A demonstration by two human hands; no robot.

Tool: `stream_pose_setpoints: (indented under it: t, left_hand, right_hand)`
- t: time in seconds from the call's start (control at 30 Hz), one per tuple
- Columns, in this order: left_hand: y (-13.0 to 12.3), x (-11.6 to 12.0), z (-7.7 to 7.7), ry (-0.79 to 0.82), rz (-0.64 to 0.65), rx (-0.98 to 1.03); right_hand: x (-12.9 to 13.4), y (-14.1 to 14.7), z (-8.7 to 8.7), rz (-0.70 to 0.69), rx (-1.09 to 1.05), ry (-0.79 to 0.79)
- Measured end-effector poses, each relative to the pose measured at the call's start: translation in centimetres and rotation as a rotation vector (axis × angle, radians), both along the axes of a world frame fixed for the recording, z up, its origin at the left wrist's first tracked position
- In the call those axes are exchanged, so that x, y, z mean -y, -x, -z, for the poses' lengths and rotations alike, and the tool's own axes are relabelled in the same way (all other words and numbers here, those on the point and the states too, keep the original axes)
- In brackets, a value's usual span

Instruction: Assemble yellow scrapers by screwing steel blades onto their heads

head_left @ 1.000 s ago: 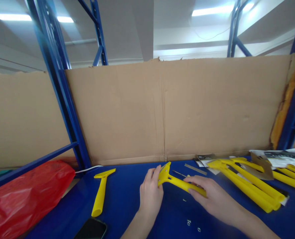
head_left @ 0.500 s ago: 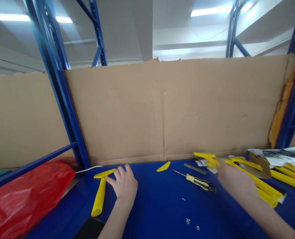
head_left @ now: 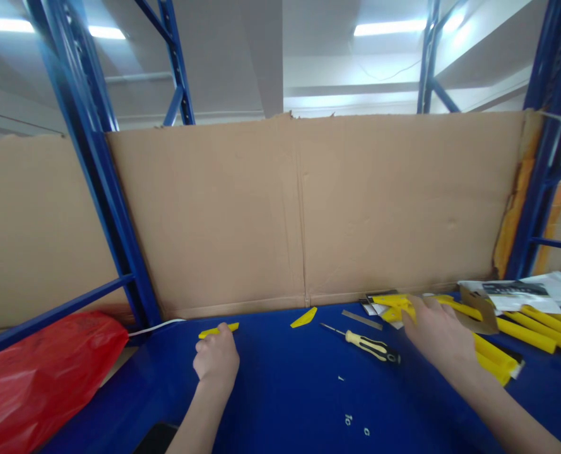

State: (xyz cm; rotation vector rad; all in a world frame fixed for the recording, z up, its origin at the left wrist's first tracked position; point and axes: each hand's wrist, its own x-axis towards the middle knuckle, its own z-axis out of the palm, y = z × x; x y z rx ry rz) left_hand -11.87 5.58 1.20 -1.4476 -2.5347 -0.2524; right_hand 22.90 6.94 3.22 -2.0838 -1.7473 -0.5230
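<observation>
My left hand [head_left: 218, 358] is closed around the handle of a yellow T-shaped scraper [head_left: 209, 331]. Only its crossbar shows; the handle is hidden by the fist. On the right, my right hand [head_left: 438, 329] reaches into a group of yellow parts, its fingers curled down on a yellow scraper piece [head_left: 390, 300]; the fingertips are partly hidden. Between the hands lie a small flat yellow piece [head_left: 303, 317], a thin metal strip [head_left: 362, 320] and a screwdriver [head_left: 368, 344] with a cream and black handle.
A small screw [head_left: 341, 378] and nuts [head_left: 366, 432] lie toward the front. Yellow tubes [head_left: 526, 334] and papers [head_left: 521, 290] are at right. A red plastic bag [head_left: 48, 372] sits at left, a dark object [head_left: 156, 438] at the front. Cardboard [head_left: 233, 214] stands behind.
My left hand has closed on the yellow scraper, whose handle was lying uncovered before. My right hand has lowered its yellow piece among the other yellow parts. The view has shifted slightly.
</observation>
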Motion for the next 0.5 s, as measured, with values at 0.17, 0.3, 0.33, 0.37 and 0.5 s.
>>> stream_pose_setpoints:
  t: [0.17,0.3,0.33,0.37,0.5]
  left_hand:
    - [-1.6,-0.2,-0.6,-0.054,0.129,0.092]
    - [-2.8,-0.8,-0.3,-0.176,0.26,0.664]
    - [-3.1,-0.8,-0.2,-0.219,0.274,0.849]
    - [-3.4,-0.9,0.0,-0.269,0.275,1.014]
    - [-5.1,-0.6,0.2,-0.377,0.291,1.439]
  right_hand:
    - [0.0,2.0,1.1,-0.239,-0.003,-0.063]
    - [0.2,3.6,2.1,-0.426,-0.034,-0.081]
    - [0.3,3.9,2.2,-0.476,-0.055,-0.096]
    - [0.5,4.1,2.3,-0.528,-0.079,-0.11]
    - [1.3,4.8,2.5,-0.734,-0.174,-0.104]
